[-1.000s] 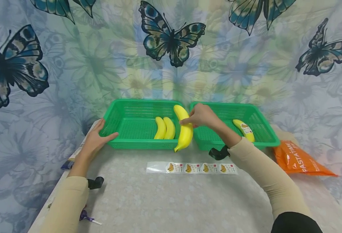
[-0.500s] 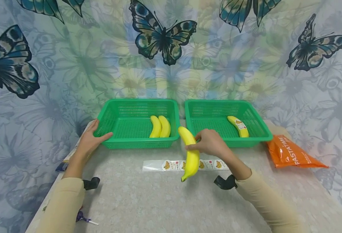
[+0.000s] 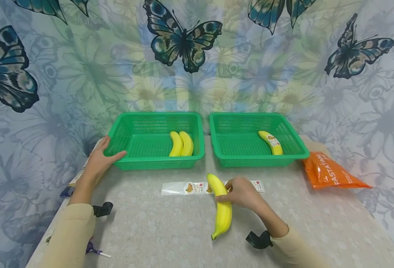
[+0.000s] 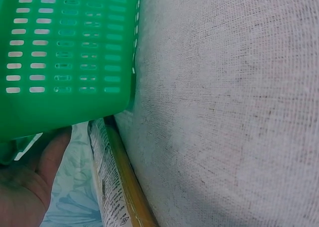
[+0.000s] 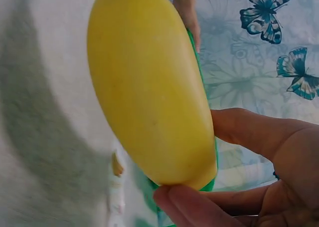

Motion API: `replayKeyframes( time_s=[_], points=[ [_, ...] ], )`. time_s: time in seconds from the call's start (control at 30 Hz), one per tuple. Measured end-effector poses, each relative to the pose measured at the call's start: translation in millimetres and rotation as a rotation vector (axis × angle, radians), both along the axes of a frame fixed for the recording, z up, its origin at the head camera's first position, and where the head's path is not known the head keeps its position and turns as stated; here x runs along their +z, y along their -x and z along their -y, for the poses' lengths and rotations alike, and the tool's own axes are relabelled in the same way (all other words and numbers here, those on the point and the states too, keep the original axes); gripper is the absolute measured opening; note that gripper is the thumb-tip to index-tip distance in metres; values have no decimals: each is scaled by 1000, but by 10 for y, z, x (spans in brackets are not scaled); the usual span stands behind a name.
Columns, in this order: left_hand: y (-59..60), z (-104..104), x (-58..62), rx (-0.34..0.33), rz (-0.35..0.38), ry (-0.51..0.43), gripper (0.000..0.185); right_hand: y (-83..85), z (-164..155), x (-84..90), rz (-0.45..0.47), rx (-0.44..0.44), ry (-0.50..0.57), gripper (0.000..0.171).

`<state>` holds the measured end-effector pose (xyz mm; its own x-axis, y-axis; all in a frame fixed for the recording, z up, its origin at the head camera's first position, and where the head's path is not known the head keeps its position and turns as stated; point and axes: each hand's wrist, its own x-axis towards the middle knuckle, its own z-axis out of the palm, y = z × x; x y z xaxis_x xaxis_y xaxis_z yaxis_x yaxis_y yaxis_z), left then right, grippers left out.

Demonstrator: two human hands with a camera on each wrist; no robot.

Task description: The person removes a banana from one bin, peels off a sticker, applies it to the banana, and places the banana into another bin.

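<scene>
In the head view, the right hand [image 3: 242,193] is gripping a smooth, curved yellow banana [image 3: 221,206], fingers and thumb wrapped round its upper half. The banana is hanging just above the speckled grey tabletop [image 3: 170,230], in front of the two baskets, its top end crossing a glossy strip of banana stickers [image 3: 197,188]. The left hand [image 3: 98,162] is resting on the outer corner of the left green basket [image 3: 130,124], a rectangular plastic tray with perforated mesh walls; two bananas [image 3: 181,143] are lying side by side inside it. The right green basket [image 3: 294,143] is holding one stickered banana [image 3: 270,142]. A crinkly orange pasta bag [image 3: 331,173] is lying just beside that basket.

In the left wrist view, the left hand [image 4: 30,187] is touching the slotted basket [image 4: 65,47] from below its corner, palm and thumb showing with the thumb lying fairly straight. Coarse woven cloth [image 4: 229,107] is covering the table, with a printed packet [image 4: 107,187] at its edge.

In the right wrist view, the banana [image 5: 149,92] is filling the frame, waxy and unblemished, pinched between a fingertip [image 5: 189,204] and the thumb.
</scene>
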<state>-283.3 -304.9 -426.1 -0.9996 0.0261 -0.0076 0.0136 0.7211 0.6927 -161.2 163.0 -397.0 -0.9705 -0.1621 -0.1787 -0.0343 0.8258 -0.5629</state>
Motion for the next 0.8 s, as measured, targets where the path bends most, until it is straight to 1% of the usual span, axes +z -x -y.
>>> replayKeyframes(
  time_s=[0.2,0.3,0.43,0.63,0.8],
  points=[
    [3,1,0,8,8,2,102,-90,-13,-168,0,47,1,31],
    [0,-13,15,7,14,5,102,-116,-21,-230,9,73,12,34],
    [-16,-18,20,9,8,7,101,-138,-18,-271,29,97,8,38],
    [-39,-26,4,8,-11,-14,101,-151,-15,-307,78,116,-11,34],
    [-57,-33,-14,35,-45,-53,98,-138,-18,-340,83,104,-12,39]
  ],
)
